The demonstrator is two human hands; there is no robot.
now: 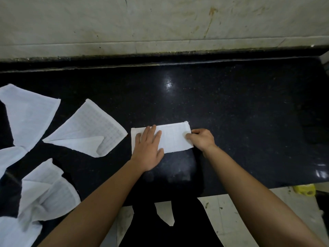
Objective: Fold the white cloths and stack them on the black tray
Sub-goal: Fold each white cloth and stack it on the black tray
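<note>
On a black counter (240, 107), the left hand (147, 148) presses flat on 1 folded white cloth (175, 138); the right hand (202, 139) pinches its right edge.

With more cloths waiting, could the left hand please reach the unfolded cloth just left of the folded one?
Probably yes: the left hand rests flat on the folded cloth, and only bare counter separates it from the unfolded cloth.
</note>
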